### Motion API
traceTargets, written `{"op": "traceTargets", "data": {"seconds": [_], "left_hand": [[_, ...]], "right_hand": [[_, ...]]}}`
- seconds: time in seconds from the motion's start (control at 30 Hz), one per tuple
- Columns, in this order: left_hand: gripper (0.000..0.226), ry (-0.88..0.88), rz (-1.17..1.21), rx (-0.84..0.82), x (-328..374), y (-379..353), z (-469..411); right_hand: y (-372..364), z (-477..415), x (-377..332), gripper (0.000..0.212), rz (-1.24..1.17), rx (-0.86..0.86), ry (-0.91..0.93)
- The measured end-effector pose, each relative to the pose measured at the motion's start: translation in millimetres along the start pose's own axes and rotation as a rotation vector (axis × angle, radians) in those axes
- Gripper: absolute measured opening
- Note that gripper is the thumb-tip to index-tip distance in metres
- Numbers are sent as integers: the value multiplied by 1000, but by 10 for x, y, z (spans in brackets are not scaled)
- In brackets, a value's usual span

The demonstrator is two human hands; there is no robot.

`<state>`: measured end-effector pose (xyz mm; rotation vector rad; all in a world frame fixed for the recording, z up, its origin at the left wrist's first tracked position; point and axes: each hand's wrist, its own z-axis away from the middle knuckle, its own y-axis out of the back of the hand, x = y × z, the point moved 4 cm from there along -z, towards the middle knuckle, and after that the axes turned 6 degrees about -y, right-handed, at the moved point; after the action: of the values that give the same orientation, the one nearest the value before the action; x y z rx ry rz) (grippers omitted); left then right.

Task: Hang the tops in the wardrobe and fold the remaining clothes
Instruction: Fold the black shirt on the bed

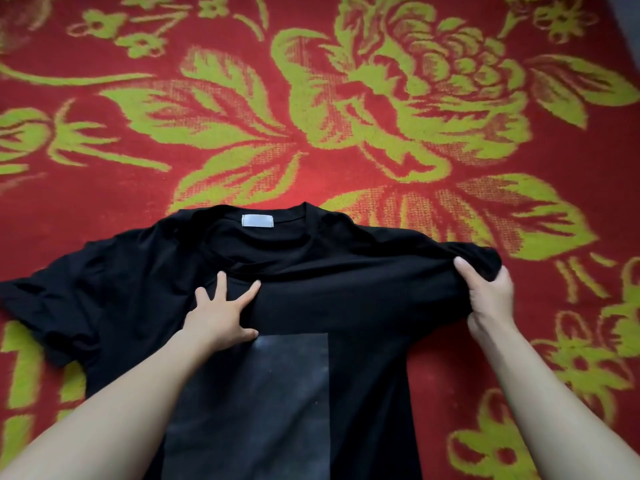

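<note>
Head view: left hand (221, 315), fingers (221, 284) spread, is pinning the black T-shirt (346, 289) while right hand (490, 299) is gripping its sleeve (479, 258), seemingly for folding.

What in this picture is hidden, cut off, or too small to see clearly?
Hem of the black short-sleeved T-shirt: head view, cut off by the bottom edge.
One sleeve: head view, bunched inside the right hand.
Text on the white rectangular neck label: head view, too small.

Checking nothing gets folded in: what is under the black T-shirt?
The black T-shirt lies on a red floral blanket, which shows around it. Anything directly beneath the cloth is covered.
</note>
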<state>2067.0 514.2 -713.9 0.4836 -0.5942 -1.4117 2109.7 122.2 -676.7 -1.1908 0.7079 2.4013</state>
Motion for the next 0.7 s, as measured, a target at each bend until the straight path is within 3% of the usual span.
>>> {"op": "traceTargets", "data": {"seconds": [0.07,0.13,0.2,0.27,0.37,0.43,0.5,0.6,0.7], "left_hand": [[89,0,0,-9,10,17,3],[89,3,-2,-28,12,31,12],[90,7,-3,-46,8,37,21],[90,10,0,-53,12,42,24],[91,13,-5,-63,28,49,31],[92,10,-11,-67,38,61,43],[92,10,-17,-66,42,58,47],[89,5,-17,-80,53,76,51],[70,-24,-25,-27,12,182,61]], "right_hand": [[-127,57,8,59,-28,-255,-76],[-135,60,-35,80,195,-456,-145],[-61,42,-103,80,396,-575,-197],[63,-26,-238,74,498,-463,-112],[350,-118,-426,59,592,146,58],[410,-32,-421,54,813,423,67],[217,92,-392,53,1020,401,199],[-347,332,-359,47,1193,155,518],[-932,525,-314,43,1339,-124,701]]}}
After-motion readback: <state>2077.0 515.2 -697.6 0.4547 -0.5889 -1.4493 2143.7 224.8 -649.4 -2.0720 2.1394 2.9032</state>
